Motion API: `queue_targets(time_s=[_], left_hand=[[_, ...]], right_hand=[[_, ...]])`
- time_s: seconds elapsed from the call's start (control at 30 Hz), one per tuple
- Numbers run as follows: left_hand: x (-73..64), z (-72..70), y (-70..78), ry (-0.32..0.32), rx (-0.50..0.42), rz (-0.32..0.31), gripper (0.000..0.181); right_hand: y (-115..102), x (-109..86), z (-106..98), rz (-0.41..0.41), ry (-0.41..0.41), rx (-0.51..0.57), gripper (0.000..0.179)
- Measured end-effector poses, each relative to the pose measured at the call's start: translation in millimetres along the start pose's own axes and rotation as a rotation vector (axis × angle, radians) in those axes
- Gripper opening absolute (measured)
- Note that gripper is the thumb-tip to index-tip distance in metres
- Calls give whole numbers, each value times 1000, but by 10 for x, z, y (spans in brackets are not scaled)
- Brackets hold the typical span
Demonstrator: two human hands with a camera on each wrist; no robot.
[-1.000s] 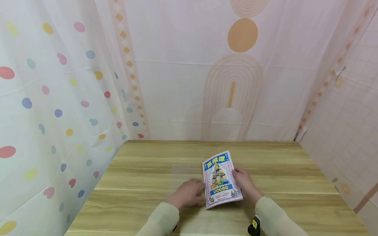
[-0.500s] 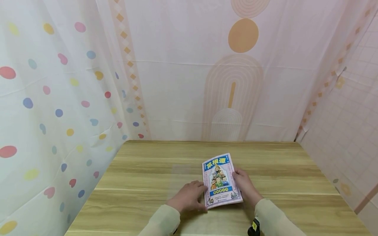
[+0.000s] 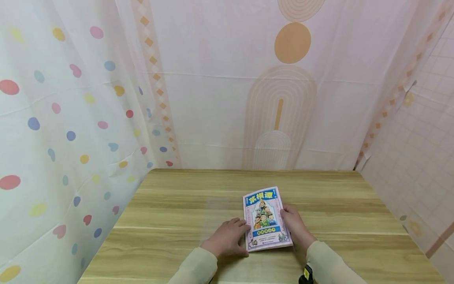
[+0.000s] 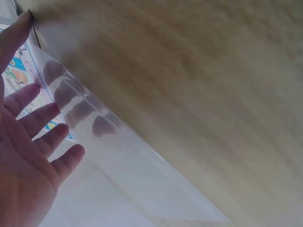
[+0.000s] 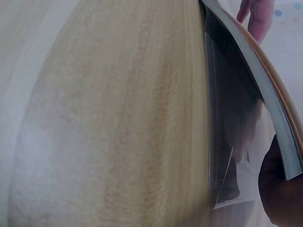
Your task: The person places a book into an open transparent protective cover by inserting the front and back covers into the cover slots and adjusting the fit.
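Note:
A paperback comic book [image 3: 263,219], pink and blue with cartoon figures on its cover, sits near the table's front middle in the head view. My right hand [image 3: 297,225] grips its right edge, thumb on the cover. In the right wrist view the book's page edge [image 5: 265,85] curves up off the surface above my right hand [image 5: 281,198]. My left hand [image 3: 228,238] touches the book's left edge with spread, fairly straight fingers; its palm [image 4: 23,161] shows in the left wrist view. Under the book lies a clear plastic sheet [image 4: 142,175], partly hidden.
The wood-grain table [image 3: 170,221] extends around the hands. Curtains with dots [image 3: 71,136] and arches [image 3: 280,118] hang behind and beside it. A black device with a yellow mark [image 3: 306,274] is at the right wrist.
The book's far end has lowered, so it lies flatter and slightly nearer. My left hand has come up to its left edge, and my right hand has moved slightly down with it.

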State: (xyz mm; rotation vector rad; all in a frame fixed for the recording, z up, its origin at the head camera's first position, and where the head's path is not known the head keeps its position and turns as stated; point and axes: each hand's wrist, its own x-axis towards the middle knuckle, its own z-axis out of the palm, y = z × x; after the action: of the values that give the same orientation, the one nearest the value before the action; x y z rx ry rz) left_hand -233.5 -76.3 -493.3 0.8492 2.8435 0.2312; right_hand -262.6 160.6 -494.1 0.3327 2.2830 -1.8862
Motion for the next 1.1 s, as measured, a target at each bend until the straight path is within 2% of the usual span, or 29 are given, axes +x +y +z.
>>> queue_targets(time_s=[0.2,0.63,1.1], left_hand=[[0,5,0,2,29,6,75],[12,-35,-34,-38,-9,-21,71],[20,-51,-25,-54,1,-35,71]], right_hand=[[16,5,1,10,-3,-4,48],[63,-11,3,50,4,-21,48],[97,32,-3,65,-7,-73,50]])
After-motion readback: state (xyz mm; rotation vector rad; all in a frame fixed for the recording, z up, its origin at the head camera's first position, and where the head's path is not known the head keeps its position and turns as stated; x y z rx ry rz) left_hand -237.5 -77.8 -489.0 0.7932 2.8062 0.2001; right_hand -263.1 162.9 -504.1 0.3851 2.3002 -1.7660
